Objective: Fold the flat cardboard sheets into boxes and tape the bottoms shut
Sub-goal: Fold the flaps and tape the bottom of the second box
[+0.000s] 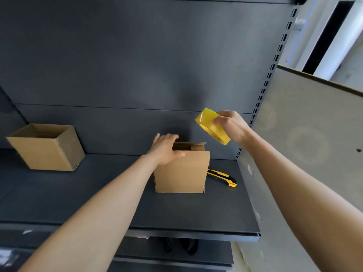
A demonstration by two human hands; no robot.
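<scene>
Since the camera looks in at an odd tilt, the left box (47,148) reads as leaning, but it sits flat on the shelf (98,193), top open, close to the back wall. Something shiny shows at its bottom right corner, too small to say what it is. A wide stretch of shelf lies between it and the box (181,173) in the middle, which stands upright and well back from the shelf's front edge.

The left hand (167,150) rests on that box's top left corner, fingers fairly straight across the opening and thumb lying along the front rim, so that corner is covered. You can see an inner flap through the open top, but the bottom is hidden.

Just right of the box lies a yellow and black knife (222,177), its back end tucked out of sight behind the box, its tip near the shelf's right end.

Above it, up in the air and apart from the box, the right hand (231,124) has its fingers curled round a yellow tape (212,126) roll, gripping it by the side. A grey panel (304,134) closes off the right. The space under the shelf is too dark to make out.
</scene>
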